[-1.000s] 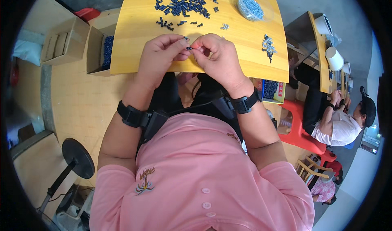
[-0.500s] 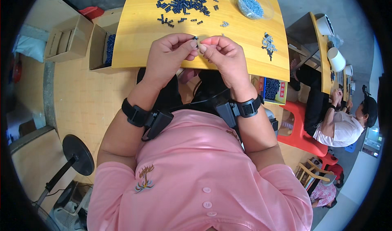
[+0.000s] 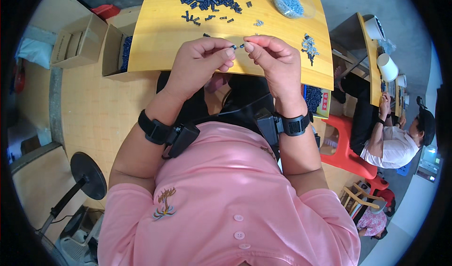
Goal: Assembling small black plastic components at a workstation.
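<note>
Above the near edge of the yellow table, my left hand [image 3: 200,63] pinches a small dark piece [image 3: 234,47] between thumb and forefinger. Just right of it, my right hand [image 3: 278,63] pinches another small dark piece [image 3: 242,45]; a narrow gap parts the two. Both pieces are too small to make out their kind. Beyond my hands lies a loose heap of small black cylindrical parts [image 3: 212,0]. A few transparent pieces [image 3: 258,23] rest behind my right hand. To its right sits a little pile of transparent and black parts [image 3: 309,49].
A transparent bowl [image 3: 289,4] of light blue bits stands at the table's far right. Cardboard boxes [image 3: 77,42] are on the left, and a box of dark parts [image 3: 314,99] sits under the right edge. A co-worker [image 3: 393,143] sits at another table on the right.
My hands, which were together at the fingertips, have come apart. The right hand has moved to the right, and a small dark piece now shows at each hand's fingertips.
</note>
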`<state>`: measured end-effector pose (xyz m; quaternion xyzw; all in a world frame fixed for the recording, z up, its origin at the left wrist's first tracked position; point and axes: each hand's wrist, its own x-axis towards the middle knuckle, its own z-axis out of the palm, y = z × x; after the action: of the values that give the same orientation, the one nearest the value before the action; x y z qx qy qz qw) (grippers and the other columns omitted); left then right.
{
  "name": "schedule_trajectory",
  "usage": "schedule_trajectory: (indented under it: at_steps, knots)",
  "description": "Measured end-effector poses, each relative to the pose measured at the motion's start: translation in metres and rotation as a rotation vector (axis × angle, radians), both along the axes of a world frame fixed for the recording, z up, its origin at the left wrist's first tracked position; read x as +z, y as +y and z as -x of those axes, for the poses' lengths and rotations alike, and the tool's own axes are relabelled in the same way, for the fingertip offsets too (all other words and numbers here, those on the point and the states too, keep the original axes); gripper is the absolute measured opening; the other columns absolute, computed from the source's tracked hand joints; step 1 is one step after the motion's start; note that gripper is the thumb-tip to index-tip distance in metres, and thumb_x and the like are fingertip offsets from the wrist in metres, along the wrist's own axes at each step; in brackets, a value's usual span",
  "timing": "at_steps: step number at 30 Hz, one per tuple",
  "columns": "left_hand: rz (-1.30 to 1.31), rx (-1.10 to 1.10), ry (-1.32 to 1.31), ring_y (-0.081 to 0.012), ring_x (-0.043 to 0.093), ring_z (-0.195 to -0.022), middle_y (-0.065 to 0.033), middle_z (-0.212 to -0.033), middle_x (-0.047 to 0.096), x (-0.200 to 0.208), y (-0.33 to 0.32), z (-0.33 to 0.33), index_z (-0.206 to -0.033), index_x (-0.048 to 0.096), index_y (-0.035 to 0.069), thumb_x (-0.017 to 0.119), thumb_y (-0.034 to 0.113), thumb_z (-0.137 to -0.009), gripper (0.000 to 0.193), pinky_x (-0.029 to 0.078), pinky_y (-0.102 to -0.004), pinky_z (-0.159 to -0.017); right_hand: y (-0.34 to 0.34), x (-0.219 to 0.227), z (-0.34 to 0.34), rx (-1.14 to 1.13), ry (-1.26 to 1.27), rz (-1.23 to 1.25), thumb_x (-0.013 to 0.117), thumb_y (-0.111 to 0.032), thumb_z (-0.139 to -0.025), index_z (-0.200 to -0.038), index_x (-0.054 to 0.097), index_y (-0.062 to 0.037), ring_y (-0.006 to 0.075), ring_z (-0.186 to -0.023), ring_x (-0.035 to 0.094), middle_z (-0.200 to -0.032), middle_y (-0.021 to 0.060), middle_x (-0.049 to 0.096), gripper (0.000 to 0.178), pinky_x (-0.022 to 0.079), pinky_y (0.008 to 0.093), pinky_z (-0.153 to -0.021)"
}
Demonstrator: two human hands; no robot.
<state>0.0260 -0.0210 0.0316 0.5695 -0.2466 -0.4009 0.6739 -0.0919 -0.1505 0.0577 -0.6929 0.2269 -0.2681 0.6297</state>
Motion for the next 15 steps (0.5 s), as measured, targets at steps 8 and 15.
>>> schedule_trajectory:
  at_steps: [8,15]
  knots:
    - [-0.001,-0.047,0.019,-0.0105,0.062,-0.074,-0.0083,-0.085,0.067,0.0055,0.0031,0.0018,-0.103,0.063,-0.004,0.064,0.009,-0.086,0.022,0.051,-0.0219,-0.067,0.0051,0.0038,0.0004,-0.012,0.001,0.163,0.070,-0.002,-0.078,-0.089,0.069,0.0004,0.0055,-0.067,0.052,-0.078,0.0013,0.062,0.011,0.042,0.0187,-0.061]
    - [0.024,-0.051,0.041,-0.0103,0.062,-0.072,-0.0081,-0.084,0.067,0.0040,0.0059,0.0014,-0.103,0.063,-0.004,0.064,0.009,-0.086,0.021,0.050,-0.0214,-0.067,0.0072,0.0080,0.0020,0.022,0.004,0.225,0.069,0.000,-0.078,-0.090,0.069,0.0001,0.0062,-0.070,0.052,-0.081,0.0020,0.062,0.012,0.042,0.0187,-0.063]
